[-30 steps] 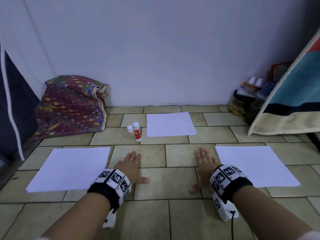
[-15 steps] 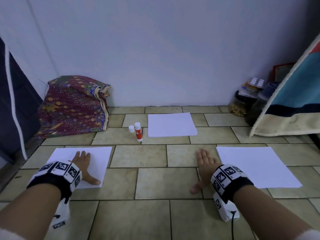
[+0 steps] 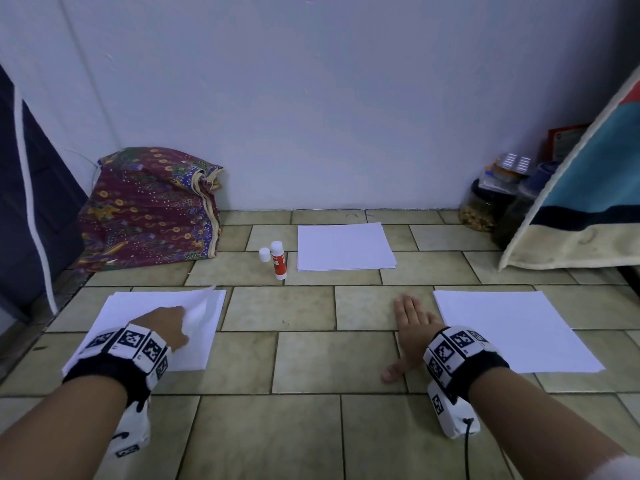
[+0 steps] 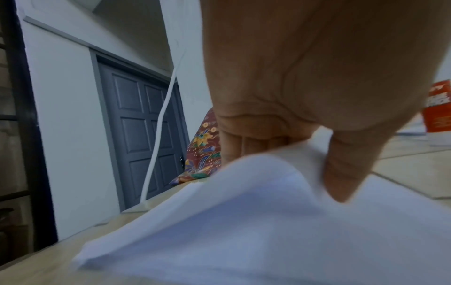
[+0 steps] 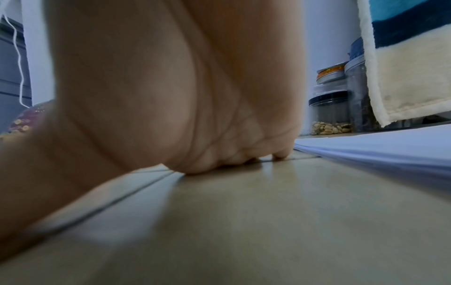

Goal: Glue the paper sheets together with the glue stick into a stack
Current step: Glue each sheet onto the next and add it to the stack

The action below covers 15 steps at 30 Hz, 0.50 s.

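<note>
Glue stick [image 3: 279, 260] label writing too blurred to read; it stands uncapped between the far sheets [image 3: 344, 247] and its cap [image 3: 264, 255]. Your left hand [image 3: 165, 326], flat half a second ago, now pinches the left sheet [image 3: 194, 306], corner lifted. Your right hand [image 3: 412, 327] stays flat, released, on the tile floor [image 3: 311, 358].

— Left?
— My left hand [image 3: 165, 326] is reaching forward, thumb and curled fingers [image 4: 244, 144] pinching.
— Right?
— My right hand [image 3: 412, 329] lies flat, palm down, fingers straight, thumb splayed.
</note>
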Available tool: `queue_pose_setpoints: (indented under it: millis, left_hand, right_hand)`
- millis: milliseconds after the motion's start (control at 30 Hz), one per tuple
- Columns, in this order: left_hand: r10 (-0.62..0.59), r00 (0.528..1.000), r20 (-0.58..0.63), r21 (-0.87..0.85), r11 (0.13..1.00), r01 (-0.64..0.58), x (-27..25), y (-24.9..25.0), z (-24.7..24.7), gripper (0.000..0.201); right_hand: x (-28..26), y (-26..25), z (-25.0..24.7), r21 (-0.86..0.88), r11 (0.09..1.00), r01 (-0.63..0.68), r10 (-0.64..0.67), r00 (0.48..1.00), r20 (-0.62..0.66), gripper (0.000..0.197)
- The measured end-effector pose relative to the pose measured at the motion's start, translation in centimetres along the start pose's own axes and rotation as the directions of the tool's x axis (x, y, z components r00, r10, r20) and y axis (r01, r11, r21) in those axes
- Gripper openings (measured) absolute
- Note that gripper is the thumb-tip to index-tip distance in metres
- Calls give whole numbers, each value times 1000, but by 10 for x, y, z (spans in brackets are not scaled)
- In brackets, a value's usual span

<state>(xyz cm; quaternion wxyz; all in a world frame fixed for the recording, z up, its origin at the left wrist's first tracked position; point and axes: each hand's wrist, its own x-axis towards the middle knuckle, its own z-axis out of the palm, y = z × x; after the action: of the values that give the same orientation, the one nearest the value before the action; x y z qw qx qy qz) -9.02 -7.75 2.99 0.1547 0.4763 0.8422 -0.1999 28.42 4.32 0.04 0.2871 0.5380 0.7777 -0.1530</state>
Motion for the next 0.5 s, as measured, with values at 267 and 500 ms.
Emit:
queue_pose_setpoints:
  millis: [267, 500]
  left_hand:
    - [-38, 991, -128, 31, 999, 43, -28, 66, -48, 24]
    - [136, 989, -62, -27, 990, -138, -58, 177, -20, 40]
  right_hand:
    - [1, 1, 1, 9, 1000, 8, -8, 1000, 3, 149]
    - [0, 1, 1, 18, 1000, 14, -14, 1000, -4, 149]
